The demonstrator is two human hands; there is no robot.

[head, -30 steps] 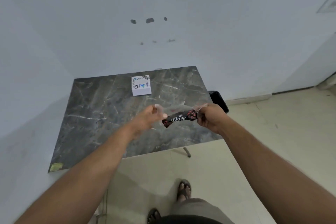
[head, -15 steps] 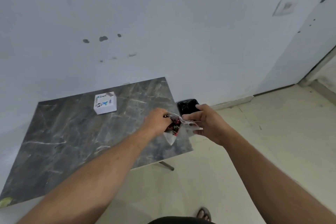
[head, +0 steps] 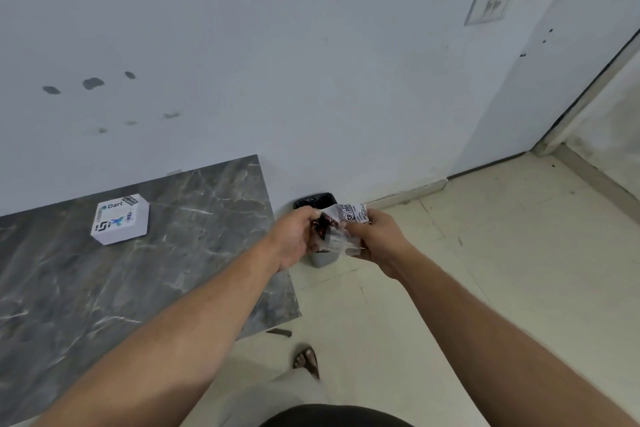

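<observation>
Between left hand [head: 294, 237] and right hand [head: 377, 241], a crumpled wrapper [head: 341, 218] was gripped at both ends, black bin [head: 311, 202] just beneath them.

A plain home room: tiled floor [head: 485, 253], white wall [head: 311, 62] with switch plate [head: 489, 6], marble-topped table [head: 173, 270].
</observation>
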